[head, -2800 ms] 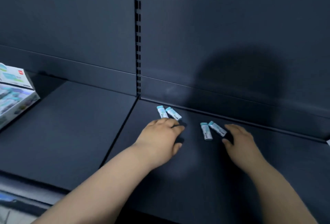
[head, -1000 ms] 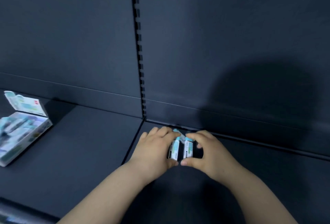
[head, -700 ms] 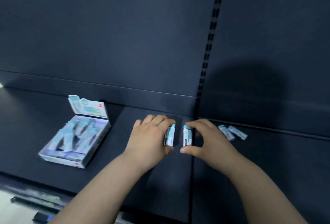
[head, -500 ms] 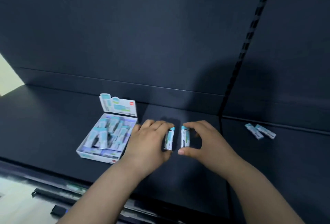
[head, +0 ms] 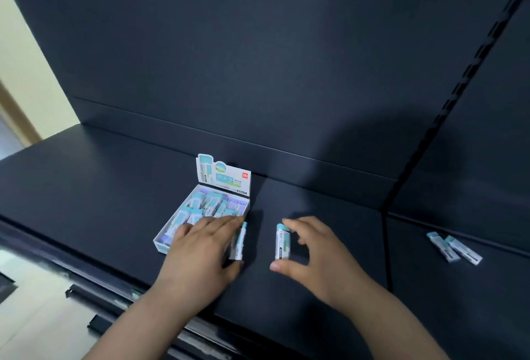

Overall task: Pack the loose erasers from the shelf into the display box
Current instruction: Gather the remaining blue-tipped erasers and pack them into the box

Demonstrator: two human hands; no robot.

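On the dark shelf (head: 86,187) the open display box (head: 172,234) sits far-left of both hands. The left hand (head: 200,256), touching its rim, pinches one eraser (head: 239,242); the right hand (head: 312,256) grips another eraser (head: 282,242), long axes pointing far. Two loose erasers (head: 453,246) lie well right.

Two bare forearms enter from the lower edge, each uncovered along its whole visible length, with no sleeve edge showing on either. The left hand (head: 200,250) is broad-backed with short, rounded fingers set close together, and its knuckles form a low, even ridge; nothing is worn on the fingers or wrist. The right hand (head: 312,256) is of the same build and likewise carries nothing on the fingers or wrist; its thumb (head: 282,267) ends in a short, pale, neatly trimmed nail, the only nail plainly visible.
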